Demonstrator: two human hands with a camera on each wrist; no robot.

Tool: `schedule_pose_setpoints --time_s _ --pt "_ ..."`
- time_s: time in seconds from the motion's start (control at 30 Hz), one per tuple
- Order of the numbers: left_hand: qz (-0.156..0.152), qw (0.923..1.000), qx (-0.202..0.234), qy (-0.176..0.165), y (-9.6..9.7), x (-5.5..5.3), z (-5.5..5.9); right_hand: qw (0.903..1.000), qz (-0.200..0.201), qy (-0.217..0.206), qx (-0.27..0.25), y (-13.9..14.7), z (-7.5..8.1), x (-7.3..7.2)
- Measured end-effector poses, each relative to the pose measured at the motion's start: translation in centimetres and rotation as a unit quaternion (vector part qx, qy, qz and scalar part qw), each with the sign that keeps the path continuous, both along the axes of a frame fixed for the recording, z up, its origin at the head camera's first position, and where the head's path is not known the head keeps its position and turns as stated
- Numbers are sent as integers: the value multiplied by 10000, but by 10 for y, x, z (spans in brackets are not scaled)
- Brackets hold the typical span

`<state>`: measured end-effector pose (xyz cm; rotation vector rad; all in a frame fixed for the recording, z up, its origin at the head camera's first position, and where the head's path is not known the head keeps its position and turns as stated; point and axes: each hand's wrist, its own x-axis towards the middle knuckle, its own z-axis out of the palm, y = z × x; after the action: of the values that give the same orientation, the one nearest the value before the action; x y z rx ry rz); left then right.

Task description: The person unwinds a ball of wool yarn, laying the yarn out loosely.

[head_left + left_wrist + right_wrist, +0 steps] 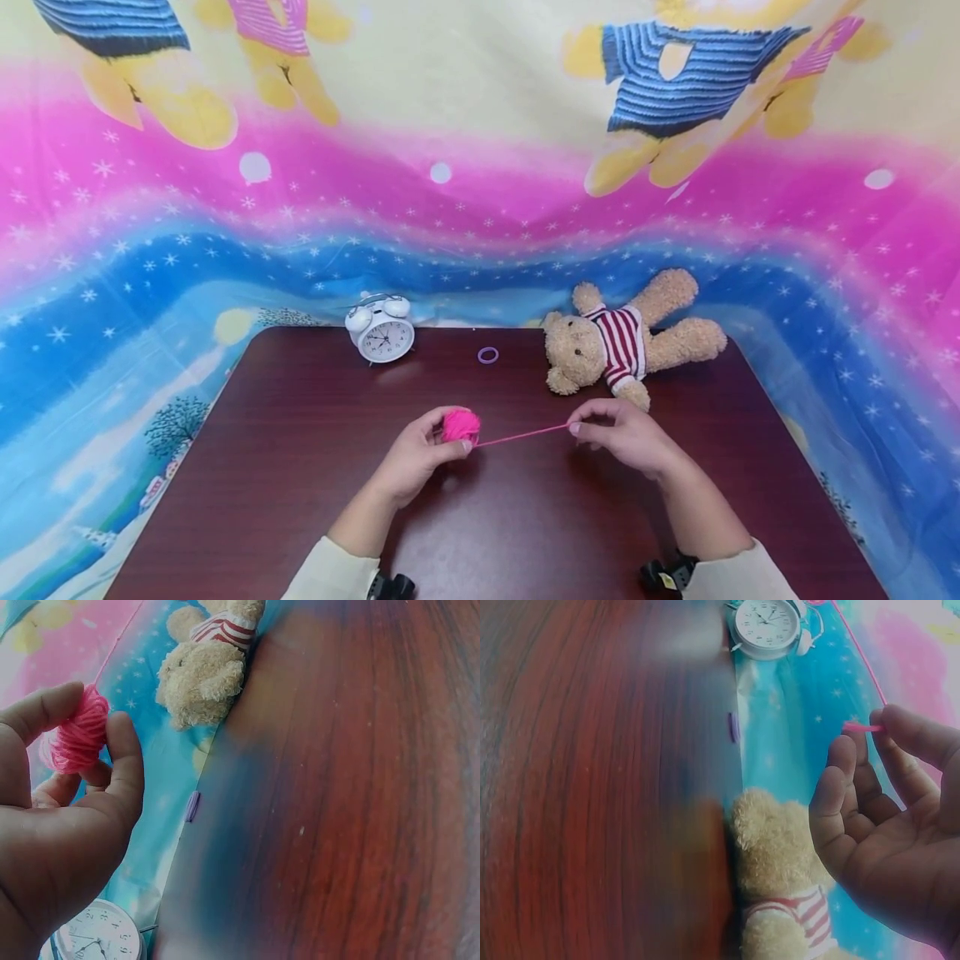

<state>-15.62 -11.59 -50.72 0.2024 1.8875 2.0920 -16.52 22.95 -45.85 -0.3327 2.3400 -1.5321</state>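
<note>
- Head view: I see the left hand (420, 454) with thumb and fingers clamped on a pink yarn ball (459, 426), held up over the near side of the dark wooden table (487, 533).
- A pink strand (522, 436) runs from that ball, straight and slightly rising, across to the right hand (630, 437).
- On my right wrist feed, the thumb and a fingertip are together on the strand, and a short end of it pokes out past them; the other fingers bend loosely, apart from the yarn.
- My left wrist feed shows the ball wound in many loops, gripped at its sides.
- Beyond the hands, near the table's far edge, I have a white twin-bell alarm clock (385, 340) standing at left.
- Between the clock and the bear lies a small purple ring (488, 362), touching neither.
- At right a tan teddy bear (622, 346) in a red-and-white striped top lies with its head toward the ring, one paw just beyond the right hand.
- Behind it all hangs a printed cloth (450, 258).
</note>
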Motion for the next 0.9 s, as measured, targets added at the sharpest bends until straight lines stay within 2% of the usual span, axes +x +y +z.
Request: schedule_pose_setpoints --time_s 0.3,0.53,0.9 --pt "209 9978 482 -406 -6 -2 -2 9996 -257 -35 -79 18 4 1" --pt "267 9963 636 -513 -10 -2 -2 9979 -642 -54 11 35 4 1" --pt "522 9960 479 -554 -19 -3 -1 9952 -976 -81 68 63 3 3"
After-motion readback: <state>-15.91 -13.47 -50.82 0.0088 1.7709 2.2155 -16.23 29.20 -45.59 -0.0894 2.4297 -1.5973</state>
